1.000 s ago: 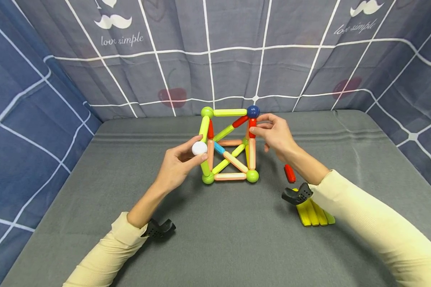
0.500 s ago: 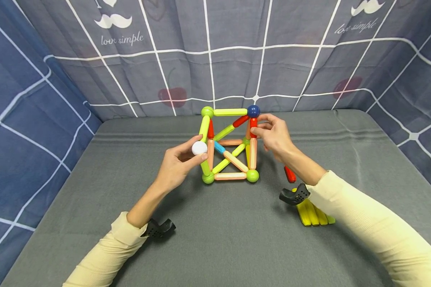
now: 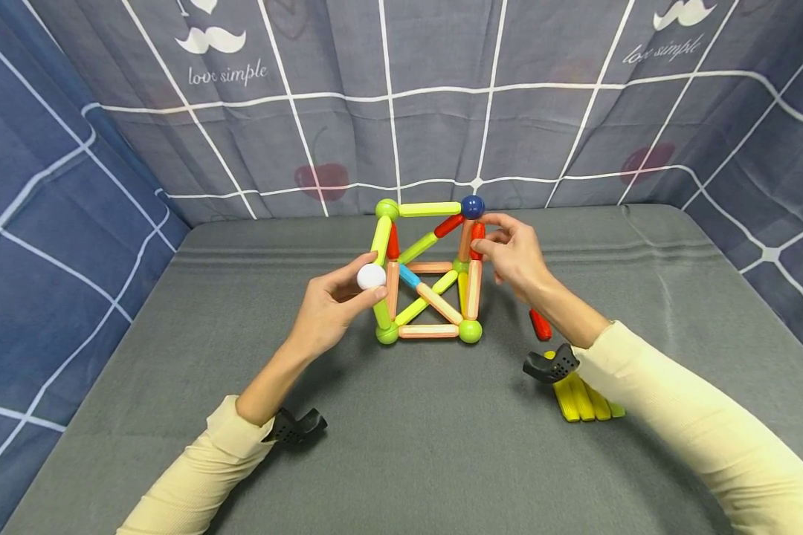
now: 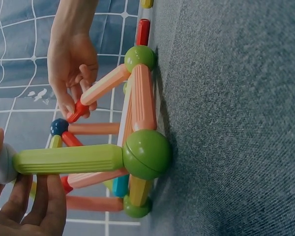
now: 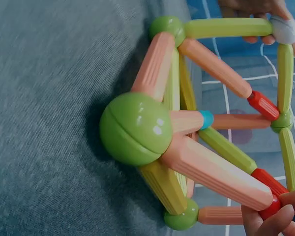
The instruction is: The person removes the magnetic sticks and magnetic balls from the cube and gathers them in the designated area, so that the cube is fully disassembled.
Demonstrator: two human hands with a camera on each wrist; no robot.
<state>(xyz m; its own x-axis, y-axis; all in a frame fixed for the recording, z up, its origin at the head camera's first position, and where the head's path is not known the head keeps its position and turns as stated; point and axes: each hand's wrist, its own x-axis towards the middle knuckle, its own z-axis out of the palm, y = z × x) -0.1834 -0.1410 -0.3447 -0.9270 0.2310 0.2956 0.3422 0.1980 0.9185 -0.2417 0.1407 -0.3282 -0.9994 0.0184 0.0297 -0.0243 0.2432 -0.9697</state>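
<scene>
On the gray cloth we see an open frame of magnetic rods and balls standing between two hands. The left hand pinches the white ball at its near left upper corner, thumb and fingers nearly closed around it. The right hand has thumb and fingertips closed on the upper red rod, which tops a salmon rod rising from the near right green ball.

Fingers cover part of that red rod, and the head view leaves us unable to make out the far left bottom corner. The right wrist partly hides the loose red rod; the black wrist mount and sleeve overlap the yellow rods.

Compared with half a second ago, we find the upper red rod shifted slightly right of the dark blue ball, baring more of the upright behind it. The left hand has stayed put.
</scene>
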